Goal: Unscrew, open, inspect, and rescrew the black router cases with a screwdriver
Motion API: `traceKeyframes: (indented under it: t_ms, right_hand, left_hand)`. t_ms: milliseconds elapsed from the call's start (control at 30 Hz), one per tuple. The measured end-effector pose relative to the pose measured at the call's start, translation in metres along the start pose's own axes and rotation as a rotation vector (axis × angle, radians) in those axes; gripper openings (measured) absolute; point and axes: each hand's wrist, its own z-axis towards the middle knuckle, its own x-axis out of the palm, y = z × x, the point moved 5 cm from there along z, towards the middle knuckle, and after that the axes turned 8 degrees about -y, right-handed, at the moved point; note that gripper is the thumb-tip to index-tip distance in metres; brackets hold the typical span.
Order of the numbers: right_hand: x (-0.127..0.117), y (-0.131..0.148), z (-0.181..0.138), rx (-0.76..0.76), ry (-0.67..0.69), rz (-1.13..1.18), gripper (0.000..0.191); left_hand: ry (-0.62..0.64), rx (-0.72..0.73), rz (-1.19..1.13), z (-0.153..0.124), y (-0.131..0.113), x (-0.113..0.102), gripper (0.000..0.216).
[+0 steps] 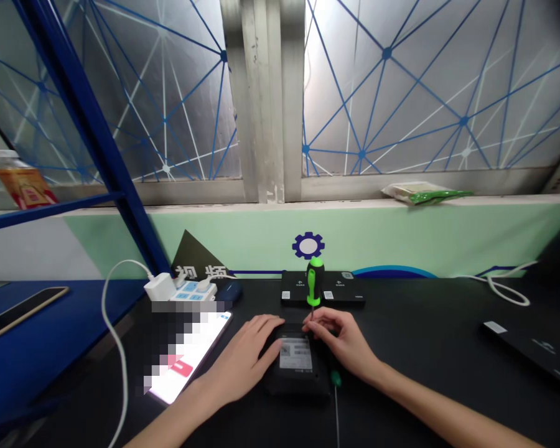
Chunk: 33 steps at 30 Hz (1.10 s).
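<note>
A small black device point(297, 367) with a white label lies on the black desk in front of me. My left hand point(241, 361) rests flat on its left side, fingers stretched over its top edge. My right hand point(343, 341) pinches the thin shaft of a green-and-black screwdriver point(314, 281), which stands upright with its tip at the device's far edge. A second screwdriver with a green handle point(336, 381) lies on the desk just right of the device, below my right wrist.
A lit phone point(186, 364) lies left of the device, behind it a white power strip point(181, 288) with a white cable. A flat black box point(324, 287) sits behind the screwdriver, another black device point(532, 350) at right. A phone point(18, 311) lies on the blue shelf at left.
</note>
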Motion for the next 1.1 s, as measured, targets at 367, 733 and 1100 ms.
traceKeyframes:
  t_ms: [367,733,1100]
  right_hand:
    - [0.000,0.000,0.003,-0.001,-0.019,-0.038,0.034]
    - [-0.001,-0.004,0.003,0.068,-0.081,0.121,0.032]
    - [-0.001,-0.003,0.003,0.080,-0.056,0.109,0.029]
  left_hand:
    - [-0.063,0.029,0.010,0.002,0.003,0.007,0.031]
    - [-0.037,0.105,0.052,0.008,-0.004,0.012,0.028]
    - [0.000,0.067,0.037,0.007,0.002,0.010,0.033]
